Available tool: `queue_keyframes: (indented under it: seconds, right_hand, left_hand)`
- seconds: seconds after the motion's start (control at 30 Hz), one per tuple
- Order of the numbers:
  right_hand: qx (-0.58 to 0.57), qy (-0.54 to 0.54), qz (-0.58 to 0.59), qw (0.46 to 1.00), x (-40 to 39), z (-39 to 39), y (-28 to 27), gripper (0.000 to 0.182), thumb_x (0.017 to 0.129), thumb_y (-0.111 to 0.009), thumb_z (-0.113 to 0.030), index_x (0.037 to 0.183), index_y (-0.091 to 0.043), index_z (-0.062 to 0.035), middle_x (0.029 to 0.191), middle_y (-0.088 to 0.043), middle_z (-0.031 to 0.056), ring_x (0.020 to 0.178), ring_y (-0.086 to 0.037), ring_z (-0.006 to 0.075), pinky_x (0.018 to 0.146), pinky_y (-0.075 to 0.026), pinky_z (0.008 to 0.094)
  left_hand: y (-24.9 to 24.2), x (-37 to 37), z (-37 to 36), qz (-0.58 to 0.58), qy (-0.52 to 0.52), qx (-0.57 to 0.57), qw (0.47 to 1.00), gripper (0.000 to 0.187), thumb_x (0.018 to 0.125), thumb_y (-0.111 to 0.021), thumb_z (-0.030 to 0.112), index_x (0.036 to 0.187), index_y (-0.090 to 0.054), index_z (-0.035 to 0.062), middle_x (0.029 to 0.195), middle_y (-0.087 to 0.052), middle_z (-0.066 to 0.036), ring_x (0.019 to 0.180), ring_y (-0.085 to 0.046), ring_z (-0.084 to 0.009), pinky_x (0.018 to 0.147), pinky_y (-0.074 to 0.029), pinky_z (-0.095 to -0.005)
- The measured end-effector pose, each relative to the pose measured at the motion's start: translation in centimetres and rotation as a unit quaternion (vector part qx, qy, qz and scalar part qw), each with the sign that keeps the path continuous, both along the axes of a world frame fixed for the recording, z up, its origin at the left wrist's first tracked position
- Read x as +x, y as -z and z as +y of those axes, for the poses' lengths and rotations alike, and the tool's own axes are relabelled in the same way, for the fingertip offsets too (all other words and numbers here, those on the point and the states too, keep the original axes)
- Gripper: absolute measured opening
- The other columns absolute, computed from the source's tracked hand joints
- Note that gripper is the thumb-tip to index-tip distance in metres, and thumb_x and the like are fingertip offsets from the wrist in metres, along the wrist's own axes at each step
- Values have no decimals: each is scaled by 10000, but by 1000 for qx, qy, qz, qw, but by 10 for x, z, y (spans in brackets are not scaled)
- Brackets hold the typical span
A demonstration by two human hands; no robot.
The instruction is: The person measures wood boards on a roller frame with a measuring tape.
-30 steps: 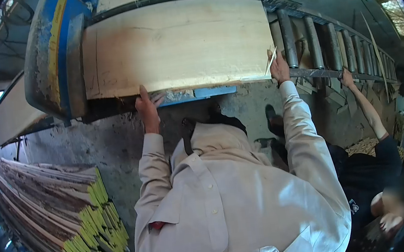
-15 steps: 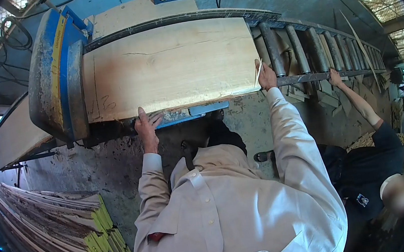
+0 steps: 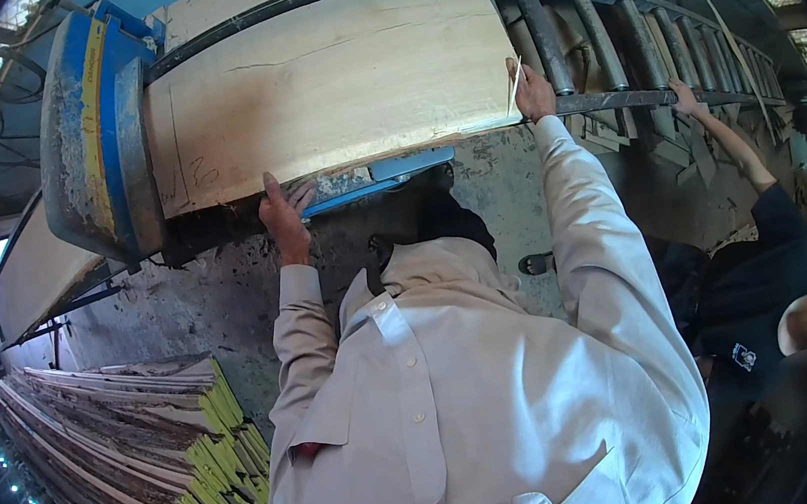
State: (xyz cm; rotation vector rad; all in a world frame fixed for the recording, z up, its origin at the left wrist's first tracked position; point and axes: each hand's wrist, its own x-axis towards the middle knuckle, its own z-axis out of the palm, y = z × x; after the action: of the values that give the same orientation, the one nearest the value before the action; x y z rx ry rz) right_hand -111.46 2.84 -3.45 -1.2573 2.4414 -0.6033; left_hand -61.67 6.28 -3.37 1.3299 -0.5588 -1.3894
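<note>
A wide pale wooden board (image 3: 332,79), with dark cracks and pencil marks, lies on the machine bed. My left hand (image 3: 287,218) is at its near edge, thumb up against the wood and fingers spread, gripping nothing. My right hand (image 3: 535,95) is at the board's right end, by the near corner. Its fingers are curled round a thin wood sliver (image 3: 515,87), which sticks up beside the board's end. Whether these fingers also press on the board is hard to make out.
A blue machine housing (image 3: 88,140) spans the board's left part. To the right runs a roller conveyor (image 3: 599,42), where a co-worker's hand (image 3: 684,97) touches the rail. Stacked boards with yellow-green ends (image 3: 215,477) lie at lower left. Wood offcuts (image 3: 674,153) are under the conveyor.
My view has tilted down, so the board and machine sit higher in the picture. Both hands keep about the same places along the board. The co-worker's head has turned.
</note>
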Motion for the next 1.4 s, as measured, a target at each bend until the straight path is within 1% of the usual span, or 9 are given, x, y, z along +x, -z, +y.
queue_keyframes:
  seconds: [0.2,0.27,0.33,0.47,0.53,0.63,0.9,1.1,1.4]
  right_hand:
    - [-1,-18,25,1000,-19,-5,30,591,993,-431,-599,1204,-687,-110,1190,-667,259,1131,-603,486,978,-473,508]
    - [-59,-6,-57,997,-15,4,30,472,1012,-472,-457,1292,-637,-115,1217,-673,217,1143,-617,428,961,-477,464]
    - [-18,-42,-32,998,-43,-11,65,441,1023,-490,-367,1336,-625,-86,1257,-677,196,1166,-637,356,989,-477,420]
    - [-93,-136,-58,985,-42,-7,56,452,1024,-532,-290,1373,-589,-8,1265,-681,206,1163,-643,306,998,-473,372]
    - [-103,-103,-46,988,-34,-6,46,575,1061,-458,-474,1337,-601,10,1240,-672,246,1136,-635,354,962,-471,401]
    - [-90,-134,-8,987,-30,-2,37,640,1068,-403,-521,1318,-594,36,1220,-631,332,1115,-615,435,952,-464,443]
    - [-106,-158,-35,981,-39,-7,46,625,1071,-400,-498,1414,-548,3,1364,-596,269,1235,-583,393,1020,-448,421]
    - [-124,-155,-26,980,-49,-13,59,689,1061,-413,-537,1411,-530,45,1384,-592,254,1267,-574,366,1051,-439,399]
    - [-114,-191,-19,975,-45,-11,52,630,1075,-414,-429,1432,-465,88,1456,-486,319,1373,-455,434,1142,-358,432]
  left_hand:
    - [2,-1,3,-2,-17,-30,999,544,1045,-543,446,1149,-530,-88,980,-656,-188,865,-746,-350,763,-641,-394]
    - [38,15,5,-9,29,-74,997,461,1046,-559,403,1087,-564,-56,958,-681,-176,857,-749,-306,721,-636,-364]
    - [38,10,2,-18,-35,-28,999,390,1028,-602,355,910,-576,-16,871,-716,-195,728,-747,-281,623,-617,-359]
    - [8,0,-4,50,-69,33,996,562,991,-606,499,1023,-567,-61,904,-701,-261,775,-752,-367,612,-632,-405]
    - [-4,2,3,59,-59,12,996,651,983,-611,514,1110,-539,-120,916,-703,-263,755,-746,-366,634,-637,-406]
    - [-7,4,4,80,-38,38,995,673,986,-609,507,1142,-529,-144,913,-704,-273,747,-746,-352,636,-637,-404]
    - [-15,9,10,22,24,42,999,678,972,-646,477,1167,-547,-165,910,-719,-286,746,-754,-316,622,-639,-378]
    - [-12,9,12,8,65,40,997,827,988,-530,603,1119,-574,-212,891,-721,-296,695,-749,-339,586,-631,-388]
    - [-11,11,13,4,74,28,997,805,1002,-516,591,1004,-602,-209,859,-720,-291,675,-748,-325,564,-624,-390]
